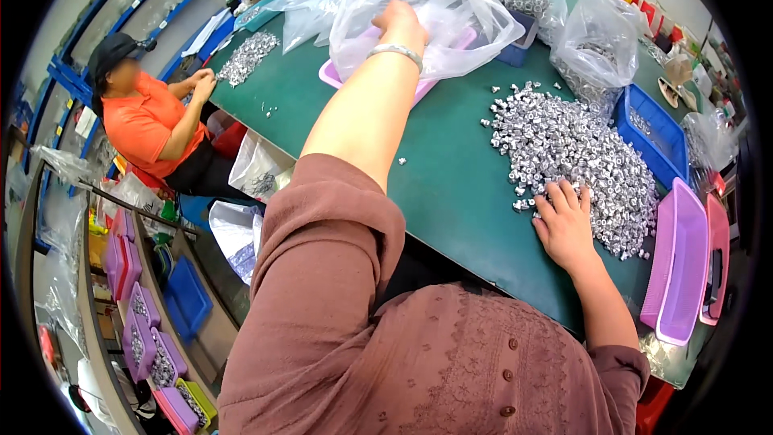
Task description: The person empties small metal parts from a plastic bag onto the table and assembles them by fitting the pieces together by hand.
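Observation:
My left hand [401,22], with a bangle at the wrist, reaches to the far side of the table. It is closed on a clear plastic bag [475,20] that billows around it; the fingertips are partly hidden. Under the bag a pink tray [332,74] shows its rim. My right hand [567,224] lies with fingers spread on the near edge of a large heap of small silvery metal parts [564,141], touching them.
Right of the heap stand a blue tray [656,149], a purple basket [678,266] and a filled plastic bag [596,56]. A co-worker in orange [149,117] sits at left by a smaller heap of parts [248,58]. Shelves with purple trays [137,346] are at lower left.

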Available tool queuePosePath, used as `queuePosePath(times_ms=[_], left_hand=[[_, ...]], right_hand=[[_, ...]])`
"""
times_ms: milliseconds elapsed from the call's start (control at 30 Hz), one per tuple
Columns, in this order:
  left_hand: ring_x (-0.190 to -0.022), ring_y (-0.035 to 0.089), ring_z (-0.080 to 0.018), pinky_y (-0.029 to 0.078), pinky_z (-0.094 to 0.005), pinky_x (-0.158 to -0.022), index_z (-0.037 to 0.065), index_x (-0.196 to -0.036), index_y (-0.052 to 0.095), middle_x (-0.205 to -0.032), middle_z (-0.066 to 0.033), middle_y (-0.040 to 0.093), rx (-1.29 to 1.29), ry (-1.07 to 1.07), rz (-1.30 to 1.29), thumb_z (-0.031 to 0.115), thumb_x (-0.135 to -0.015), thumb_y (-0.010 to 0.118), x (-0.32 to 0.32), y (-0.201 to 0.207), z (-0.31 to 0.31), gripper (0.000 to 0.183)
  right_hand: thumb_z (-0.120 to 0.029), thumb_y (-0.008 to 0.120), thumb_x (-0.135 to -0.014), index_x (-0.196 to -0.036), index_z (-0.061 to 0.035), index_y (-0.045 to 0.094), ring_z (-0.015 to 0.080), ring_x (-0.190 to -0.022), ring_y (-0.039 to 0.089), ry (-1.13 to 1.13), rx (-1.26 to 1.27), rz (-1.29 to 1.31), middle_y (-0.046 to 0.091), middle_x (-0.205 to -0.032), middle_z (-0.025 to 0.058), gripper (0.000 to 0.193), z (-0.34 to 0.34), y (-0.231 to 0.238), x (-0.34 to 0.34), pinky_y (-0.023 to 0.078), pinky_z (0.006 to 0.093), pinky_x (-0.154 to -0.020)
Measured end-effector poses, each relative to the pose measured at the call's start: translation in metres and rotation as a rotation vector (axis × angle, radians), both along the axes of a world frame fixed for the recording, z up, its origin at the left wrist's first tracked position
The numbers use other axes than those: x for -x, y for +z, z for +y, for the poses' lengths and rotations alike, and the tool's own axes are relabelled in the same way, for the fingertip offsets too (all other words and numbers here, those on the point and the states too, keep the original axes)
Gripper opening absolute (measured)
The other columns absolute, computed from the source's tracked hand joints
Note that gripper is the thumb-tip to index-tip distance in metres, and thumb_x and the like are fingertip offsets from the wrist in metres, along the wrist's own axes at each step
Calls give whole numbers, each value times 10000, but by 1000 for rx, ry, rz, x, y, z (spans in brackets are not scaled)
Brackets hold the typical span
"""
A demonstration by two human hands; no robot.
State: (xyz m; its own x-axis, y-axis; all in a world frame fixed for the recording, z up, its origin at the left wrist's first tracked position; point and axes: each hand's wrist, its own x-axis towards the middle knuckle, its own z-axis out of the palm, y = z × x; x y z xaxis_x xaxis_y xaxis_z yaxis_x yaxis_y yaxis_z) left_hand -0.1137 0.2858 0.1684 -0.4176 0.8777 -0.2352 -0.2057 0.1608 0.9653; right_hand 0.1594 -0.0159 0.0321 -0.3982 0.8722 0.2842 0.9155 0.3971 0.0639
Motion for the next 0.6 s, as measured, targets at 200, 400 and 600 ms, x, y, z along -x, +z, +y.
queuePosePath(times_ms=[200, 400, 600], left_hand=[[-1300, 464, -316, 404, -416, -1055, 94, -1281, 588, -1394, -147, 511, -4, -272, 873, 340, -813, 717, 56, -16, 17, 544], [-1145, 567, -305, 443, -356, -978, 21, -1105, 649, -1199, -172, 612, -978, -579, 1018, 105, -826, 633, -46, -61, -114, 292], [-1246, 453, -395, 370, -460, -1046, 77, -1271, 576, -1358, -203, 464, -844, -1156, 1189, 103, -811, 678, -68, -125, -234, 471]], right_hand=[[-153, 727, -719, -1077, -74, 612, 321, -1139, 485, 183, -21, 108, 549, -1173, 106, 384, -20, 15, 4, 364, 513, -994], [-112, 636, -790, -1051, -61, 627, 320, -1183, 483, 171, 32, 172, 563, -1182, 103, 267, -51, 12, -27, 404, 442, -970], [-110, 618, -807, -1047, -43, 642, 313, -1187, 490, 162, 27, 270, 569, -1197, 109, 251, -74, 16, -41, 425, 423, -950]])
